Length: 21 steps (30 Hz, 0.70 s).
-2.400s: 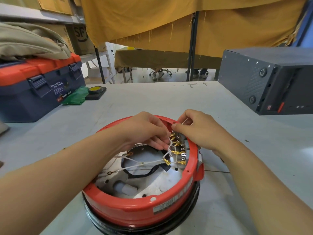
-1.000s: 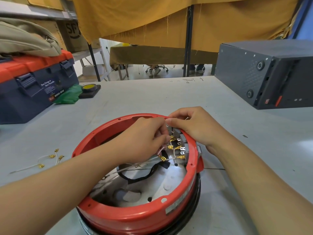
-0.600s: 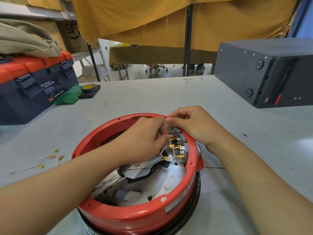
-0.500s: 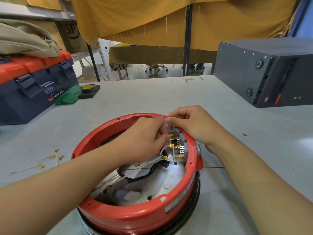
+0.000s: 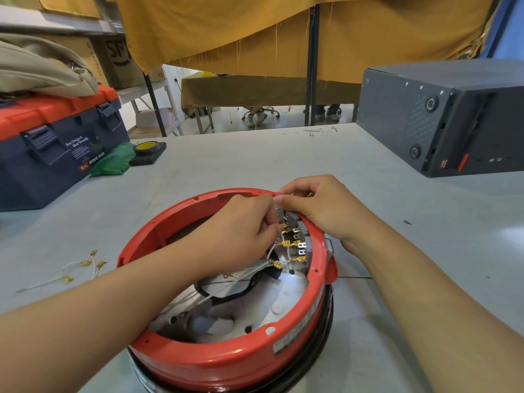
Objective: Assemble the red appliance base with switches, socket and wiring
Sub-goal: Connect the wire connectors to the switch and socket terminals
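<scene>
Head view: left hand pinching a white wire at the terminals inside the red appliance base on the table; right hand gripping its rim. Toolbox reading "WING BOX"; carton reading "SF".

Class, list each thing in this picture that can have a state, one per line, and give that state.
Red appliance base: open on top, wiring exposed.
Left hand: pinching a white wire at the terminals.
Right hand: gripping the base's rim.
Spare wires: loose on the table.
Toolbox: lid shut.
</scene>
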Motion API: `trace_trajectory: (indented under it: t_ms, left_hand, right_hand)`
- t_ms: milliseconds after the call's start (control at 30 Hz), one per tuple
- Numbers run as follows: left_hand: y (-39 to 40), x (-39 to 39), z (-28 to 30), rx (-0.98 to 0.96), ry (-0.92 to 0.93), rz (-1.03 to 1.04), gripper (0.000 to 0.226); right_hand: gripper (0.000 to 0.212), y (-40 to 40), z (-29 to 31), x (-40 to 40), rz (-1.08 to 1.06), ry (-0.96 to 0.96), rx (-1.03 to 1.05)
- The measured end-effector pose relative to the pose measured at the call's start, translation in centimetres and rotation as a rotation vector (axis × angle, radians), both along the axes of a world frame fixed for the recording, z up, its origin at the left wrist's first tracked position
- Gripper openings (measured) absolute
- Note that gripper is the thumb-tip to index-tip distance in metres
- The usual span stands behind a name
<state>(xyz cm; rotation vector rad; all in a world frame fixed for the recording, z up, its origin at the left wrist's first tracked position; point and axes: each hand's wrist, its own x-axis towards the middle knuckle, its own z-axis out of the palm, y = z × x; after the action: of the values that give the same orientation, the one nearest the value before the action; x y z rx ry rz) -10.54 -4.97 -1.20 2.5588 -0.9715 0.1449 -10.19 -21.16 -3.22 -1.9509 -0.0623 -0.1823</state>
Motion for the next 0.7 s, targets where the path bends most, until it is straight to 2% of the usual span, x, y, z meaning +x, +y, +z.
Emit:
trace_trajectory:
  t_ms: [300,600,700]
  left_hand:
    - [-0.2,0.0,-0.4,-0.026,0.007,0.024,0.011]
    - [0.7,0.5,0.4,-0.132,0.296,-0.044,0.014]
    - [1.0,0.7,0.6,-0.125,0.313,-0.053,0.021]
  right_hand:
    - [0.008,0.2,0.3,-0.3,-0.022,0.003,0.007]
    - [0.011,0.2,0.3,-0.4,-0.048,-0.006,-0.021]
    - [0.012,0.3,0.3,-0.3,-0.057,-0.011,-0.028]
